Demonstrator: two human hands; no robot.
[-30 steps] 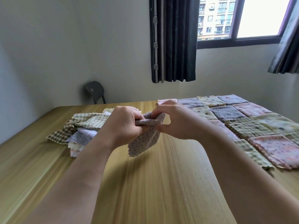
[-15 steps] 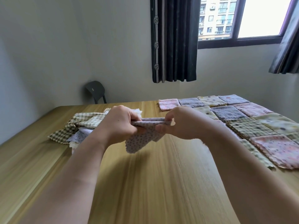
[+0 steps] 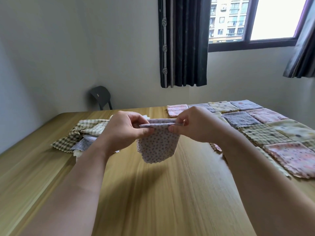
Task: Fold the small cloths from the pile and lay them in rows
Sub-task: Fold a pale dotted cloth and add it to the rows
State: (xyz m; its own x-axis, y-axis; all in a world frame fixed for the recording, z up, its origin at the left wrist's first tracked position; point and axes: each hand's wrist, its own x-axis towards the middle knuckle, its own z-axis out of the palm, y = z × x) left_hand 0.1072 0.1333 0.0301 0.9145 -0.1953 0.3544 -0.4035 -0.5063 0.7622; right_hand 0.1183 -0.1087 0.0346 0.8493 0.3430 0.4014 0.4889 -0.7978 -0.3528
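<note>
dotted lilac cloth [image 3: 158, 147]: folded, hanging mid-air | pile [image 3: 81, 135]: left | folded rows [image 3: 265, 133]: right

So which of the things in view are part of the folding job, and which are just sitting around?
In the job:
- dotted lilac cloth, pinched by left hand and right hand
- unfolded pile
- folded rows

Just there:
- dark chair
- curtain
- window

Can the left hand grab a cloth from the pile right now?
Probably not yet. The left hand is busy pinching the dotted cloth together with the right hand. The pile lies close by with nothing between, so once it lets go it could likely reach.
</note>
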